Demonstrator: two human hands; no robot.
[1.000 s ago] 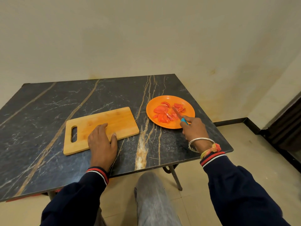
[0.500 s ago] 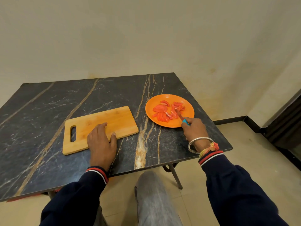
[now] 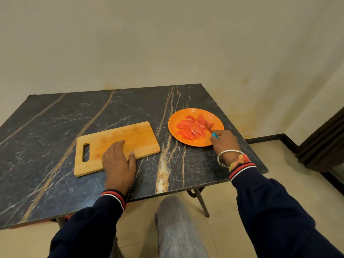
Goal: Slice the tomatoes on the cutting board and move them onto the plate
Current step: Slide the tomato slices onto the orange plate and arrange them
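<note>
Tomato slices [image 3: 193, 128] lie heaped on the orange plate [image 3: 197, 142], just beyond the right hand [image 3: 225, 143]. Its fingers curl round the blue handle of a knife [image 3: 214, 135]. From that grip the blade reaches forward into the pile, seemingly to spread or nudge the pieces. The left hand [image 3: 119, 162] rests flat with relaxed fingers on the near edge of the cutting board [image 3: 119, 137], probably to steady it. No tomato shows on the wood ahead of those fingers, so the task looks nearly done.
</note>
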